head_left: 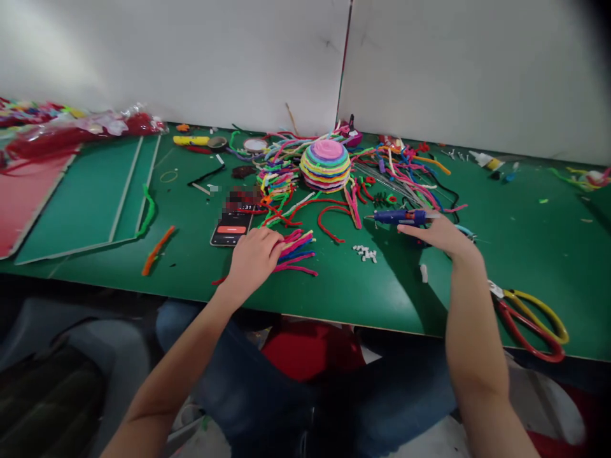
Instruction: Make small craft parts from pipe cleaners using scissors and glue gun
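My left hand (255, 254) rests on the table, its fingers curled over a small bundle of pink, red, blue and yellow pipe cleaners (298, 251). The bundle's ends fan out to the right of the fingers. My right hand (449, 236) is at the rear of a blue hot glue gun (401, 217), with the thumb along its near side. Its nozzle points left, and its grip is mostly hidden. Beyond both hands stands a striped dome (326, 165) of coiled, multicoloured pipe cleaners. A small pile of white pieces (365, 253) lies between the hands.
A phone (232, 222) lies just left of my left hand. Scissors with red and yellow handles (534, 321) sit by the front edge at right. Loose pipe cleaners (415, 175) surround the dome. Green boards (90, 197) and plastic-wrapped bundles (86, 133) occupy the left side.
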`<action>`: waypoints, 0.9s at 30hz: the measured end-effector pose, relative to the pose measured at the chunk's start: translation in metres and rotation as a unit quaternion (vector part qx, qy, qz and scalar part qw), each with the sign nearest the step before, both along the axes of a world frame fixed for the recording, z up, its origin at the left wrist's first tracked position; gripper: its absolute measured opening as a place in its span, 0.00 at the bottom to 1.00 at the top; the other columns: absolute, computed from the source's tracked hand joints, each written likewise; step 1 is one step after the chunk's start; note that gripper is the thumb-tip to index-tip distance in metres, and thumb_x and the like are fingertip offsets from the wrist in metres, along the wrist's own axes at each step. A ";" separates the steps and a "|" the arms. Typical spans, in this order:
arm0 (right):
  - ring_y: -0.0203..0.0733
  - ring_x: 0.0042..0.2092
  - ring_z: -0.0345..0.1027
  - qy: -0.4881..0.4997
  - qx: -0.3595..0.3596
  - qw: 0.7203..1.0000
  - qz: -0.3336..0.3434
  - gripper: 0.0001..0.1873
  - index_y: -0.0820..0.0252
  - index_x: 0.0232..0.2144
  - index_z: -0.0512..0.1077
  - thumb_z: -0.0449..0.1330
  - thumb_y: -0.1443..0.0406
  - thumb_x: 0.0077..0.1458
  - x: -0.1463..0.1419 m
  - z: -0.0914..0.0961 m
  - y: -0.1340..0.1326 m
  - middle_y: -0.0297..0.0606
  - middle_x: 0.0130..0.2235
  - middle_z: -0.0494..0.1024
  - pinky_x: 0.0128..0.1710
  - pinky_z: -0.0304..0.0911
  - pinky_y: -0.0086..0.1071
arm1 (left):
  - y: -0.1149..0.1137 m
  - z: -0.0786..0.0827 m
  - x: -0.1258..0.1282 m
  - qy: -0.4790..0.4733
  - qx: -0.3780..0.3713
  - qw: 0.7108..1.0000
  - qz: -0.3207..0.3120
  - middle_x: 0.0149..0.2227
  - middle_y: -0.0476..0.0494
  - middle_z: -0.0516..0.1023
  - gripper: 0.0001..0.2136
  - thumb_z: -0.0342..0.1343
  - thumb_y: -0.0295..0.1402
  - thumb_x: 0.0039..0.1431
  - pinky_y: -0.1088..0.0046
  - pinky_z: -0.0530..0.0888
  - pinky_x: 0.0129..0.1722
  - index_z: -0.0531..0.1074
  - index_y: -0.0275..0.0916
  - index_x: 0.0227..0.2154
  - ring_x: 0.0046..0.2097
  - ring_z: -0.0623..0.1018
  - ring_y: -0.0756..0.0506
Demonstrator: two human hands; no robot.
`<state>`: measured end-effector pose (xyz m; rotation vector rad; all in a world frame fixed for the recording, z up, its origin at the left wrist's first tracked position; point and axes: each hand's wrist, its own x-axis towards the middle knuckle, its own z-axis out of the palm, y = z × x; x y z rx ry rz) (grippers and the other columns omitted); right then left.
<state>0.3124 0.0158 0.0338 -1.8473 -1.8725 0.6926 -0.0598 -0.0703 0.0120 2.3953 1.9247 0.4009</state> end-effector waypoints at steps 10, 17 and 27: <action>0.45 0.37 0.71 0.076 -0.104 0.992 0.001 0.25 0.57 0.37 0.75 0.66 0.51 0.37 0.009 -0.017 0.011 0.36 0.36 0.79 0.37 0.67 0.38 | 0.036 0.039 0.003 -0.198 0.034 0.978 0.053 0.28 0.46 0.73 0.11 0.40 0.36 0.64 0.72 0.66 0.30 0.63 0.38 0.44 0.29 0.73 0.47; 0.47 0.40 0.73 0.197 -0.049 0.979 0.030 0.15 0.54 0.33 0.76 0.66 0.55 0.41 0.012 -0.015 0.005 0.38 0.38 0.79 0.41 0.67 0.39 | 0.068 0.050 0.060 -0.382 -0.097 0.905 -0.159 0.28 0.46 0.71 0.14 0.42 0.39 0.64 0.77 0.68 0.26 0.68 0.36 0.32 0.28 0.71 0.51; 0.31 0.22 0.58 0.362 0.011 0.932 -0.017 0.12 0.57 0.22 0.72 0.70 0.59 0.36 -0.011 -0.016 -0.006 0.31 0.23 0.70 0.21 0.56 0.29 | 0.070 0.011 0.066 -0.442 -0.134 0.881 -0.103 0.22 0.52 0.63 0.12 0.44 0.38 0.62 0.79 0.56 0.18 0.70 0.37 0.38 0.20 0.57 0.55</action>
